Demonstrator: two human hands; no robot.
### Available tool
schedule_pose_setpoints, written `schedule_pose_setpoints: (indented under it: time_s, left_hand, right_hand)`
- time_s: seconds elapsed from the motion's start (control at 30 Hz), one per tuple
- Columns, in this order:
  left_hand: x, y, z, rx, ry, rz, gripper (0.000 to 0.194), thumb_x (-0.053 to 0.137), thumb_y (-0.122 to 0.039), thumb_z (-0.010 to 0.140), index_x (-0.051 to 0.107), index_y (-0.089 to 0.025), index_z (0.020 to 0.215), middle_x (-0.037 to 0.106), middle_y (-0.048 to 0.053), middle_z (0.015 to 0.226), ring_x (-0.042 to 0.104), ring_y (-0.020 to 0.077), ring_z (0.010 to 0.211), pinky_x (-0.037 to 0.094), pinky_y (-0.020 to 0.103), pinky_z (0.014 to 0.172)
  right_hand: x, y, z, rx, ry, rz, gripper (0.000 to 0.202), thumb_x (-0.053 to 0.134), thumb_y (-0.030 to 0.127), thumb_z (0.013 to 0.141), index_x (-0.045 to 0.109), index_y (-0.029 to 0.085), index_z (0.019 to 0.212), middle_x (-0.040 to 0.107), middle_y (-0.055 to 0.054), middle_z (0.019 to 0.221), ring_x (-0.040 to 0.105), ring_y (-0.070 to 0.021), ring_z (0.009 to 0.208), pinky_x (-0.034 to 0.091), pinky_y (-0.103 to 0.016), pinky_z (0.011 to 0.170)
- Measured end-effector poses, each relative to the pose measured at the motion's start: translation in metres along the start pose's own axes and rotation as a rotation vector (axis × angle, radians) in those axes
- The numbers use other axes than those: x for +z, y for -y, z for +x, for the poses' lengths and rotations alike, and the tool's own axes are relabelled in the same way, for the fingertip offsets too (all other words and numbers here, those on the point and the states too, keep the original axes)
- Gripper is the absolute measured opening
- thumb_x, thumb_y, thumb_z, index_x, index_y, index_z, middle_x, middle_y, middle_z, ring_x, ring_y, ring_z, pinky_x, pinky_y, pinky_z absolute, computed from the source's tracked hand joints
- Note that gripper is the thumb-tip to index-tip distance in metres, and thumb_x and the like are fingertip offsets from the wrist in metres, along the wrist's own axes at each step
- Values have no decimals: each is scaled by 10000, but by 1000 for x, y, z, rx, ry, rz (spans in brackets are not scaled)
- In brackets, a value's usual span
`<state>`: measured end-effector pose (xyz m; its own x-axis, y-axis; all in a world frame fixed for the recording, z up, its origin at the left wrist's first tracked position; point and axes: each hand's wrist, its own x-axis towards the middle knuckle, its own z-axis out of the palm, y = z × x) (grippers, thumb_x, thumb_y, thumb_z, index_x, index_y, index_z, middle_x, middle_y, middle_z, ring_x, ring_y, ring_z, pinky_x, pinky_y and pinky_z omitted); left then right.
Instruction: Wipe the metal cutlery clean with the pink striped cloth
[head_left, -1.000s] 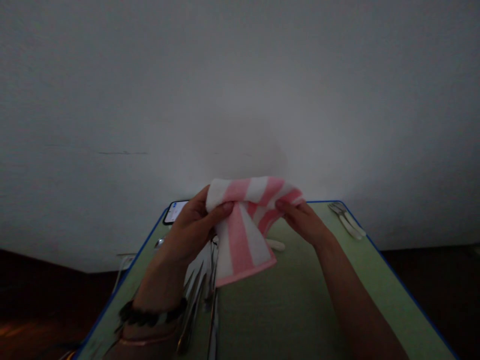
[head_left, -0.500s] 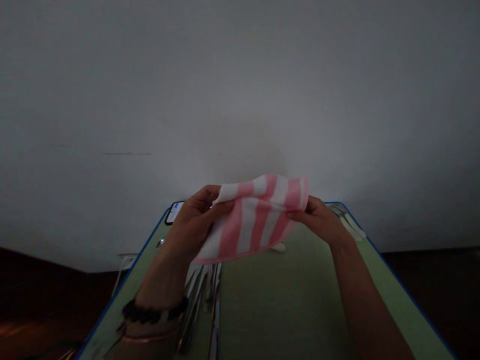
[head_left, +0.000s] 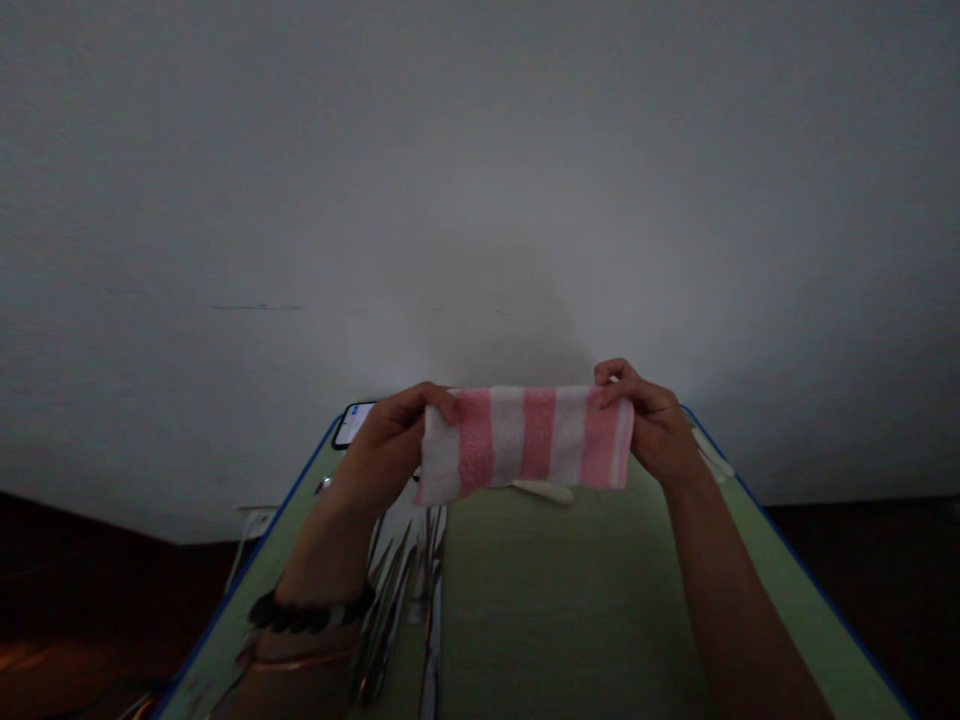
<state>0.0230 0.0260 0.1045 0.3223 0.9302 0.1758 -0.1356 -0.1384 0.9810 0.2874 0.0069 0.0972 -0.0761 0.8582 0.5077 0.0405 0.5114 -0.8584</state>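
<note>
"So, what lies nearest?"

"A dark beaded bracelet (head_left: 311, 612) on the left wrist, and close by it several slim metal pieces of cutlery (head_left: 430, 640) lying lengthwise on the green desk (head_left: 555, 620)."

"And the hands?"

"Just beyond. The left hand (head_left: 390, 440) pinches one upper corner of a pink-and-white striped cloth (head_left: 508, 440), thumb in front. The right hand (head_left: 656, 430) nips the other upper corner between thumb and fingers."

"Where's the cloth, exactly?"

"Held up above the desk, spread fairly flat between the two hands, its stripes running downward."

"Anything behind it?"

"A pale handle (head_left: 551, 492) pokes out below its lower edge; the rest is hidden. Farther off, a phone (head_left: 351, 426) with a lit screen at the left corner, pale-handled utensils (head_left: 712, 455) at the right, then the grey wall (head_left: 480, 200)."
</note>
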Motion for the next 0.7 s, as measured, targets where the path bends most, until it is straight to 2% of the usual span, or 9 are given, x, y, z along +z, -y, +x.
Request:
schedule_pose_setpoints:
  time_s: [0.07,0.17,0.23,0.33,0.43,0.5,0.53,0.6,0.7]
  left_hand:
    - [1,0,1,-29,-24,-19,84,598,-273,732,545,-218,699,549,-21,710,465,82,485,333,178,398]
    - [1,-1,3,-61,-42,-45,72,585,-265,715,544,-211,692,541,-15,713,459,84,492,326,177,400]
    - [0,0,5,-71,-35,-42,45,550,-248,711,555,-203,714,540,-9,728,451,81,489,323,178,399]
    - [0,2,7,-92,29,-45,137,452,-250,728,564,-176,758,558,10,788,483,98,538,355,190,428]
    - [6,2,6,-122,126,19,209,393,-305,788,541,-157,786,557,19,784,518,128,637,409,212,511]
    - [13,1,3,-97,176,204,173,460,-323,798,524,-163,816,541,1,755,499,116,633,401,197,514]
    - [15,0,2,-75,199,310,159,504,-315,789,520,-169,848,536,-8,754,485,104,614,390,184,501]
    - [20,-2,1,-16,236,458,209,545,-292,779,510,-183,953,538,-13,784,479,94,608,391,174,501]
    - [23,-1,2,76,235,515,299,536,-255,787,474,-204,1074,559,2,877,530,110,698,442,195,584]
  right_hand:
    - [-1,-1,-1,82,24,-22,145,575,196,738,623,277,848,517,-7,916,504,-139,815,407,-277,707]
    - [-8,0,-3,212,166,-29,224,523,209,775,590,269,980,562,-14,977,527,-150,885,406,-303,791]
    - [-13,3,-4,221,316,-14,210,488,213,797,614,250,961,545,-27,1092,506,-171,1014,379,-330,872]
    - [-15,6,-3,181,509,-64,192,463,254,830,632,231,919,493,-35,1218,432,-194,1157,319,-366,965]
    - [-4,6,0,153,503,-228,316,504,330,821,519,264,1130,444,-37,1291,389,-185,1205,274,-383,1011]
    - [8,3,1,136,482,-334,551,587,373,759,384,275,1261,397,-45,1335,360,-189,1225,259,-383,1024]
    - [13,1,2,137,494,-366,607,616,385,730,365,270,1271,401,-50,1331,369,-193,1216,271,-380,1016]
    - [22,-3,2,158,520,-410,514,629,385,713,453,246,1175,499,-50,1220,452,-192,1121,332,-361,961]
    - [25,-5,1,244,538,-415,218,593,341,741,524,199,890,576,-9,891,531,-145,835,420,-281,748]
